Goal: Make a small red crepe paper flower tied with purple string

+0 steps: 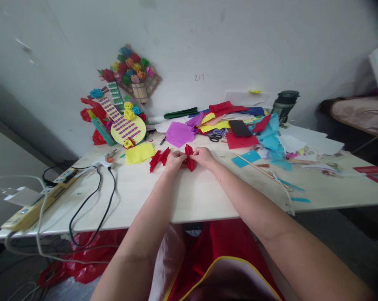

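Note:
Both my hands meet at a pleated piece of red paper (189, 158) over the middle of the white table (204, 196). My left hand (176, 159) pinches its left side, and my right hand (203, 156) pinches its right side with thumb and forefinger. Just left of my left hand lies more red folded paper (159, 159), creased in zigzags. A yellow paper sheet (140, 153) rests further left. Behind my hands is a purple paper sheet (180, 133), with black-handled scissors (215, 138) to its right.
Paper-flower crafts (129, 125) lean on the wall at left, beside a green glue bottle (101, 128). A power strip (40, 202) with cables lies front left. Coloured paper, a phone (240, 128) and a dark bottle (285, 105) stand back right. Wooden sticks (260, 168) lie at right.

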A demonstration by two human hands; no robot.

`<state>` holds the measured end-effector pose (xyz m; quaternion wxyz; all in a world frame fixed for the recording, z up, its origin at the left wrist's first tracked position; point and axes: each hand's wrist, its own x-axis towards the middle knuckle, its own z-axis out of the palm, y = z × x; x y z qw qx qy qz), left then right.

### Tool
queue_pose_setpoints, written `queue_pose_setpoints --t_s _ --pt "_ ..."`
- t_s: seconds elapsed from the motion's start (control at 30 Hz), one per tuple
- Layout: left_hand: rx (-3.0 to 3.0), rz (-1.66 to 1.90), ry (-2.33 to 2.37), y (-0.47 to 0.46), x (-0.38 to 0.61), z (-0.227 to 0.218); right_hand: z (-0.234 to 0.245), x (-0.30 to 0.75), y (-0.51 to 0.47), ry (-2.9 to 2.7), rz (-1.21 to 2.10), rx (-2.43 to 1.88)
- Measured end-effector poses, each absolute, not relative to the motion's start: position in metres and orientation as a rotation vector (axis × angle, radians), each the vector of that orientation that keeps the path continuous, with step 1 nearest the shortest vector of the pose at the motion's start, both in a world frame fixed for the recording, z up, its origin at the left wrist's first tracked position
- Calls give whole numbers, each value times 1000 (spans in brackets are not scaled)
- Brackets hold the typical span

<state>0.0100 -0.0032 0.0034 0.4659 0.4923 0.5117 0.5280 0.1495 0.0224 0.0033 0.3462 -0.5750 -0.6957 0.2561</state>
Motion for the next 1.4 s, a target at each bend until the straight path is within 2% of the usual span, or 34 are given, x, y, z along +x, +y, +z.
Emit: queue_pose_setpoints --t_s 0.93,1.4 --pt "1211 1289 1270 -1 10 1 5 148 18 -1886 526 -1535" --pt "1080 1313 1123 4 5 -3 3 150 21 -1866 585 -1431"
